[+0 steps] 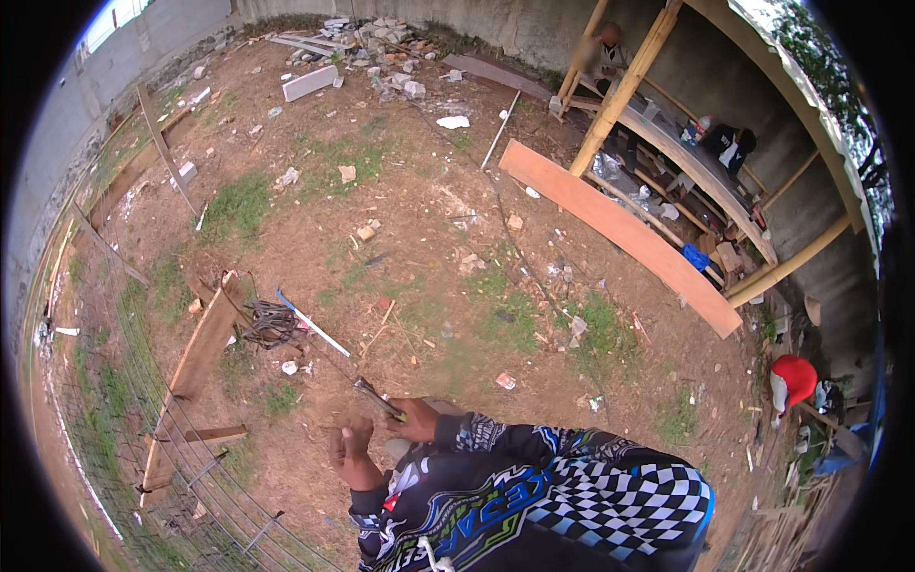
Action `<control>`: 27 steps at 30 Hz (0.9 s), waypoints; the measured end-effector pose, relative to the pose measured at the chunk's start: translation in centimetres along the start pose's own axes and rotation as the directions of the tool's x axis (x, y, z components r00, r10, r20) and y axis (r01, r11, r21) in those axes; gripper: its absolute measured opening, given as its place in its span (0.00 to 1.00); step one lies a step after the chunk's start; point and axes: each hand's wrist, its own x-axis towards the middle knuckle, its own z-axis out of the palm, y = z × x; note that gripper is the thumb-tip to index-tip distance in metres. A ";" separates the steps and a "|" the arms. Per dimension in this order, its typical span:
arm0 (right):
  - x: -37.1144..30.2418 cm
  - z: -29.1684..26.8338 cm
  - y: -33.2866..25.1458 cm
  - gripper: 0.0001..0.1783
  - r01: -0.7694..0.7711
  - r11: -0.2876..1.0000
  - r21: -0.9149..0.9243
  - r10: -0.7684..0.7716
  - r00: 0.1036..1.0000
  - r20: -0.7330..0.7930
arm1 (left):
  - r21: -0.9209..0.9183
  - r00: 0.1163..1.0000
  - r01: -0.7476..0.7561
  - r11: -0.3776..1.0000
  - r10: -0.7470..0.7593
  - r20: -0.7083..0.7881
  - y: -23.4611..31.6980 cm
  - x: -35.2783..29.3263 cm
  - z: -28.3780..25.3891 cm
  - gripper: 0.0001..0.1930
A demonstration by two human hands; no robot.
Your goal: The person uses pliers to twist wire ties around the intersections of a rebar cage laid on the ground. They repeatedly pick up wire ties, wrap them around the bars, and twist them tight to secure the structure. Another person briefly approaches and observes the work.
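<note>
My right hand [416, 420] is closed around the handles of a pair of pliers [377, 397], whose dark metal head points up and to the left. Just left of it, my left hand [354, 451] is raised with its fingers curled in. Whatever those fingers hold, if anything, is too small to make out. Both hands are close together in front of my body, above the bare soil. Beyond them on the ground are a coil of dark wire [270, 324] and a thin white-and-blue strip [315, 323].
Long steel bars with stirrups [205, 472] run along the left beside a wooden board [195, 357]. At right, a long plank [620, 234] leans by a bamboo shelter [624, 86] with people in it. Rubble [391, 57] lies by the far wall; a red item [794, 379] is far right.
</note>
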 end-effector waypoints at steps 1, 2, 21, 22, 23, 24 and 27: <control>1.1 0.4 -0.4 0.19 0.007 1.000 0.016 -0.008 1.000 0.011 | 0.017 0.999 -0.045 0.999 0.045 -0.020 0.3 0.1 0.0 0.16; 1.6 0.5 -0.7 0.19 -0.084 0.995 0.062 0.080 0.994 0.069 | 0.036 0.999 -0.031 0.999 0.032 -0.017 0.3 0.3 -0.1 0.15; 12.4 3.0 1.1 0.15 0.154 0.987 0.056 -0.153 0.747 0.646 | 0.093 0.926 -0.093 0.991 0.120 -0.357 0.2 2.0 -2.6 0.15; 12.8 2.8 0.5 0.15 0.187 0.982 0.039 -0.164 0.721 0.674 | 0.116 0.919 -0.086 0.990 0.124 -0.375 0.3 2.0 -2.6 0.15; 13.2 2.5 -0.2 0.15 0.220 0.975 0.023 -0.173 0.695 0.698 | 0.111 0.909 -0.080 0.991 0.118 -0.401 0.0 1.9 -2.4 0.15; 13.5 2.3 -0.7 0.15 0.252 0.968 0.009 -0.181 0.670 0.720 | 0.107 0.899 -0.072 0.992 0.111 -0.424 -0.5 1.9 -2.2 0.15; 14.5 2.0 0.4 0.14 0.215 0.974 0.076 -0.201 0.655 0.728 | 0.128 0.889 -0.024 0.991 0.080 -0.450 -0.2 2.7 -1.4 0.15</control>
